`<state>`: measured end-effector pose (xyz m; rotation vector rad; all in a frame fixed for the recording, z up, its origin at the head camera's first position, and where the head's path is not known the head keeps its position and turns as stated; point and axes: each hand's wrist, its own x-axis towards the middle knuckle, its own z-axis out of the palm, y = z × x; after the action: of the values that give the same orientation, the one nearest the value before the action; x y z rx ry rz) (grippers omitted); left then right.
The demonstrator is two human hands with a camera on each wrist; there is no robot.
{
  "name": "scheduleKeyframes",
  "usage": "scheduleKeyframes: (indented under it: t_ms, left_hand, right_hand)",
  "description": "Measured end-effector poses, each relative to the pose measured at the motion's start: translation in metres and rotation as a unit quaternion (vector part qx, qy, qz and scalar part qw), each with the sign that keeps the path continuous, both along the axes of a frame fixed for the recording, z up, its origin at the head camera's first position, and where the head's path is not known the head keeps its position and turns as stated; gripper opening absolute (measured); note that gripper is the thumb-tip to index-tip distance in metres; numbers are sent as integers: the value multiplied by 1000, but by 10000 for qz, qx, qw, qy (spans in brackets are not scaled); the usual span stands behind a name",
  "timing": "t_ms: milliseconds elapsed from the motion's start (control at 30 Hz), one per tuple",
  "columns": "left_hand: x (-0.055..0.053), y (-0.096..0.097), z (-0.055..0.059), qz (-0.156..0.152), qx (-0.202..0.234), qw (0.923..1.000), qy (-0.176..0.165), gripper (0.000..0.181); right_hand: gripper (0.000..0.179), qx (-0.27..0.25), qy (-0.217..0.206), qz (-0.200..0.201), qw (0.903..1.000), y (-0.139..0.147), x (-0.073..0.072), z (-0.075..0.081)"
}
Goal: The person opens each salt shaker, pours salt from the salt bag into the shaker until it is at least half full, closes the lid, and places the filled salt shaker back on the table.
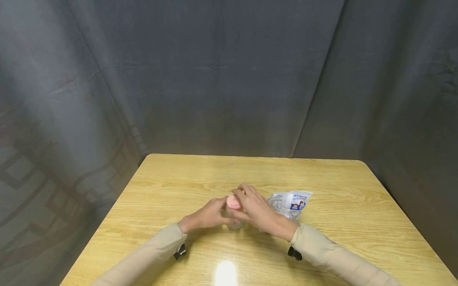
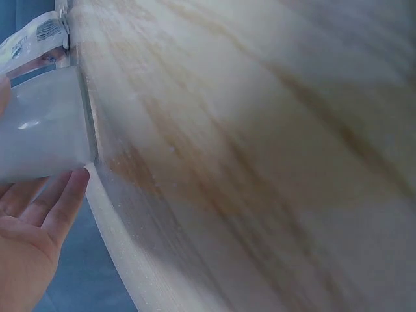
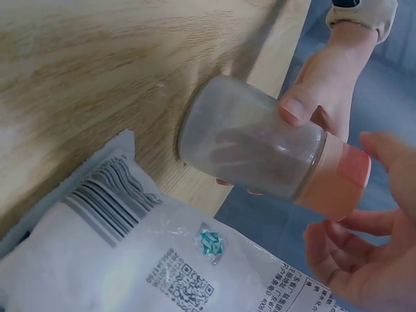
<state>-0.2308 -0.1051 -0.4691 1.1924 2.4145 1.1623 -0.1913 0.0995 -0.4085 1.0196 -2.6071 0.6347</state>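
A translucent jar (image 3: 247,136) with a pink lid (image 1: 234,201) stands on the wooden table between both hands. My left hand (image 1: 211,214) grips the jar's body from the left, its thumb on the near side in the right wrist view. At the top, the fingers and thumb of my right hand (image 1: 255,208) curl around the lid's rim. Through the wall of the jar no clear contents show. Just right of it, partly behind my right hand, lies a white printed plastic bag (image 1: 295,200) with a barcode and a QR code.
The light wooden table (image 1: 161,174) has rounded far corners. Dark grey curtains (image 1: 222,79) hang behind it and along both sides. A black band (image 1: 295,253) sits at each sleeve cuff.
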Motion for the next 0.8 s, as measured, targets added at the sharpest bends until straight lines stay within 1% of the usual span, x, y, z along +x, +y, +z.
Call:
scheduleKeyframes:
  t_ms: [133, 233, 367, 500, 567, 700, 800]
  left_hand:
    - [1, 0, 1, 50, 10, 9999, -122, 75]
    - [1, 0, 1, 37, 32, 10000, -86, 74]
    - [0, 1, 0, -82, 91, 9999, 102, 70]
    - [-1, 0, 0, -136, 98, 9994, 307, 66]
    - [-1, 0, -1, -112, 75, 9992, 376, 66]
    - [-1, 0, -2, -112, 88, 9995, 279, 69]
    - [-1, 0, -2, -103, 121, 9997, 183, 73]
  right_hand:
    - [49, -68, 16, -13, 10000, 0, 0, -1]
    - [44, -120, 60, 41, 9999, -1, 0, -1]
    - [42, -129, 120, 133, 9998, -2, 0, -2]
    - [46, -34, 107, 184, 9998, -2, -1, -3]
    - [48, -14, 102, 190, 9998, -2, 0, -3]
    - [48, -58, 127, 136, 9998, -1, -1, -4]
    - [50, -113, 158, 10, 9998, 0, -1, -5]
